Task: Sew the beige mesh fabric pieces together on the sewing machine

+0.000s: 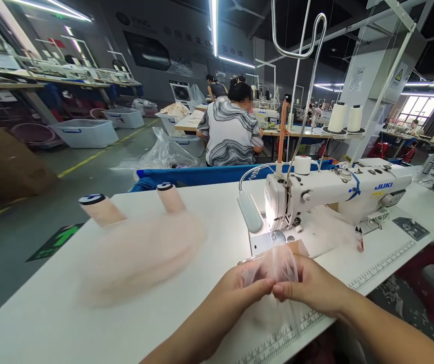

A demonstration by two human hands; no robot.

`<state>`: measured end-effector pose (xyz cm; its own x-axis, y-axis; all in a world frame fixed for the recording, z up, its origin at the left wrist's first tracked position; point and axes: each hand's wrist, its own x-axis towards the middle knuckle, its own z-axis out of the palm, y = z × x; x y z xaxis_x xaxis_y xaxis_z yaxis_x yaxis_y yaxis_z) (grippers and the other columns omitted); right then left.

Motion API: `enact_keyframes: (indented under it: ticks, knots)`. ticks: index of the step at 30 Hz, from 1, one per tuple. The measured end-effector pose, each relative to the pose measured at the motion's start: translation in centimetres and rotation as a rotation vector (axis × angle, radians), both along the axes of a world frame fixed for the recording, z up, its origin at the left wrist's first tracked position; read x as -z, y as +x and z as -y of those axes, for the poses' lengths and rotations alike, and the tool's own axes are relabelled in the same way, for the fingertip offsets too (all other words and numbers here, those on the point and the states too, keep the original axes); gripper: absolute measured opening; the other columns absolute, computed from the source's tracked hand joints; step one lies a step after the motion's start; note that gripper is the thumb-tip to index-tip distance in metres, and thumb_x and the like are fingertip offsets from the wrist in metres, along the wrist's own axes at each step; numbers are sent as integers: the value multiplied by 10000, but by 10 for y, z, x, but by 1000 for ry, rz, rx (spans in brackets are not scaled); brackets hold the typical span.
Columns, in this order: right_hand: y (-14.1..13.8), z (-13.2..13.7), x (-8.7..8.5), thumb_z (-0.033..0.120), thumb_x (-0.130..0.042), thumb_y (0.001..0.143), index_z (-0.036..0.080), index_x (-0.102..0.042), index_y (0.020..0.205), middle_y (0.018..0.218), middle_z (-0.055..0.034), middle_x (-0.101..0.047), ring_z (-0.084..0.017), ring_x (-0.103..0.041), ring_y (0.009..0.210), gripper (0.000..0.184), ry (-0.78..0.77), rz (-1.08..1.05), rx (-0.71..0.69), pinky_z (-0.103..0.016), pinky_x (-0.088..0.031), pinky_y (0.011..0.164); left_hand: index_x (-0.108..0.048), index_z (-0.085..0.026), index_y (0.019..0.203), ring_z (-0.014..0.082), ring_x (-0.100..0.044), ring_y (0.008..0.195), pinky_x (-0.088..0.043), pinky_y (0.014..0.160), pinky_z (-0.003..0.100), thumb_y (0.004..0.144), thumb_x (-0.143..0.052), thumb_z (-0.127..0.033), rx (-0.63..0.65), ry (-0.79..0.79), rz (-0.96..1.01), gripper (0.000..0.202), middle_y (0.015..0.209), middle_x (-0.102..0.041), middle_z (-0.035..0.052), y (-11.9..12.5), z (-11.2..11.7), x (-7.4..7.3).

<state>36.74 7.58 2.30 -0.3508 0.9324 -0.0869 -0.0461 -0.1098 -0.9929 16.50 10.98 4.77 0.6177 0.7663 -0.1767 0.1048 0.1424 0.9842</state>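
Note:
Both my hands pinch a piece of sheer pale fabric (283, 260) just in front of the sewing machine (331, 189). My left hand (249, 283) grips its left side, and my right hand (306, 283) its right, with the thumbs almost touching. The cloth reaches up toward the needle area (274, 236) and hangs down over the table's front edge. More sheer fabric (327, 232) lies under the machine's arm. On the left part of the table rests a soft heap of pale tulle (144, 253).
Two peach thread cones (171, 198) stand behind the heap. Small black-handled snips (359, 238) lie right of the machine. A ruler strip (384, 263) runs along the front edge. Ahead, a person in a patterned shirt (232, 129) sits at another table. Plastic bins (86, 134) stand on the floor.

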Motion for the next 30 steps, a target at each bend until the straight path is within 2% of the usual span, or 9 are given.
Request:
enact_keyframes:
  ticks: [4,10,15,18,22,26,30]
  knots:
    - [2,-4,1,598,-957,748,192,-673,833,808,13,-629,-169,-619,784,503,-80,-52,-20,-364,-543,847,-719,-208,833,219,-530,833,-429,793,311,860,-728,-640,52,-24,4,433,867,-715,35,-2,-4,4]
    - [4,-7,3,577,-1006,670,186,-667,788,792,16,-631,-151,-586,751,531,-115,-67,-27,-320,-510,779,-720,-212,925,248,-570,874,-468,781,321,823,-737,-735,50,-83,33,533,986,-712,68,-3,-8,11]
    - [1,-8,6,638,-938,732,173,-715,827,803,-16,-661,-178,-610,787,524,-95,-73,-1,-334,-511,785,-718,-203,869,235,-578,875,-474,798,322,893,-723,-682,113,-77,53,480,1014,-720,63,-5,-8,14]
    - [1,-8,6,576,-910,769,179,-713,800,769,-10,-656,-188,-618,799,444,-87,-28,18,-351,-520,824,-707,-204,869,246,-587,901,-480,811,331,895,-728,-655,112,-71,56,452,1013,-717,62,-5,-8,16]
    - [0,-7,1,464,-875,769,199,-673,739,738,6,-643,-186,-612,788,335,-67,11,21,-343,-521,820,-671,-216,826,228,-555,852,-477,820,328,891,-728,-642,68,-22,12,434,877,-663,24,-3,-7,15]
    - [-2,-5,-1,331,-781,760,192,-681,755,746,10,-653,-169,-605,761,172,-61,53,64,-319,-497,776,-679,-228,850,263,-594,928,-499,861,339,868,-714,-646,38,45,-64,421,922,-681,29,-2,-5,10]
    - [-4,-3,0,307,-750,767,178,-696,757,744,2,-680,-163,-617,751,140,-49,66,85,-315,-485,774,-679,-224,812,278,-629,974,-501,892,332,889,-653,-509,38,129,-134,296,928,-699,37,0,-1,1]
